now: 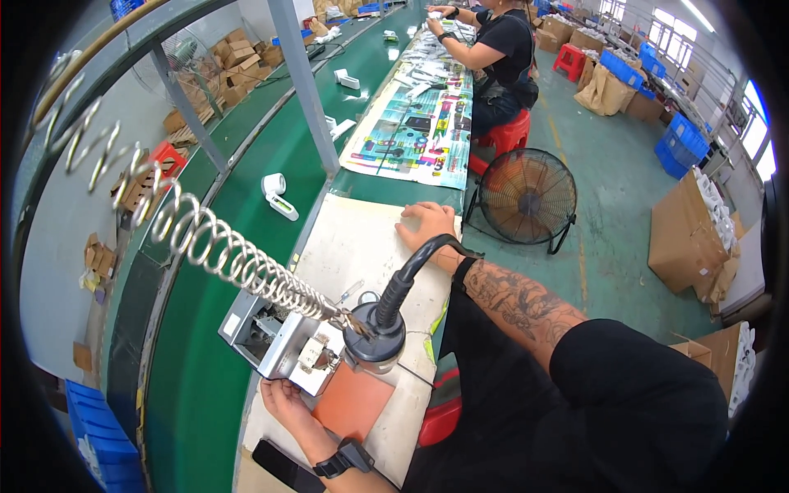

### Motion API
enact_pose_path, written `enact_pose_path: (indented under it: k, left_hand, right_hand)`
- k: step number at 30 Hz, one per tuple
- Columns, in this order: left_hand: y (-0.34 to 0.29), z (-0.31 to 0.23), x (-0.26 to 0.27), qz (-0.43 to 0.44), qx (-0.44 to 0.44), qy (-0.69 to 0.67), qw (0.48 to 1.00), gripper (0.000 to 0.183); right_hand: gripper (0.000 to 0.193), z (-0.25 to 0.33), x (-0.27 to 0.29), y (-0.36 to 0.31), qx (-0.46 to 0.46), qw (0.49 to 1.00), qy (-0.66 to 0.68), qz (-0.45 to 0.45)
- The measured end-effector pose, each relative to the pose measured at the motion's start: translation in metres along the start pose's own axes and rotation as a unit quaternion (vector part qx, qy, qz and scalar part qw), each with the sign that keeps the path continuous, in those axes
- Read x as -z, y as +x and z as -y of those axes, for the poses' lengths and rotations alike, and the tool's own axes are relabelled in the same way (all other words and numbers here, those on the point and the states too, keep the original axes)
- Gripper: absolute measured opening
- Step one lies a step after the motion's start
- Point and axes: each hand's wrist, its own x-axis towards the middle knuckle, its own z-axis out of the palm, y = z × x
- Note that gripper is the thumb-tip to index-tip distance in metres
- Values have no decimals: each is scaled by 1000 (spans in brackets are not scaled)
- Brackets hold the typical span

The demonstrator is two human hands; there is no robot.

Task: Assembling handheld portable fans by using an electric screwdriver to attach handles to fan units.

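While the left hand (pixel 283 402) has its fingers bent at the near edge of a silver-grey, box-shaped metal device (pixel 281 347) lying just beyond the fingertips, I cannot tell whether they grip it. Well apart, far and to the right, the right hand (pixel 429 225) rests loosely curled on a cream-coloured flat board (pixel 349 238), its palm side hidden, so its hold cannot be told.

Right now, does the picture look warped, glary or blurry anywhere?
Head view: straight edges bend and the rim goes black; head view: the window at far right glares white; head view: the metal spring looks soft toward its upper-left coils, the right hand clearer.
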Motion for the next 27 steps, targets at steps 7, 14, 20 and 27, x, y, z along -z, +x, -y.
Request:
enact_pose_path:
  k: [7, 14, 20, 27]
  left_hand:
    - [-4, -7, -13, -5, 1, -3, 1000, 13]
    - [-6, -10, -11, -11, 2, 3, 1000, 11]
    - [-6, -10, -14, -20, 5, 0, 1000, 10]
    - [-6, -10, -13, -13, 4, -2, 1000, 9]
  right_hand:
    - [27, 0, 6, 3, -9, 1000, -6, 23]
    - [20, 12, 15, 1, -8, 999, 8, 31]
    - [19, 16, 15, 2, -38, 998, 16, 36]
    - [16, 6, 6, 2, -10, 999, 32, 12]
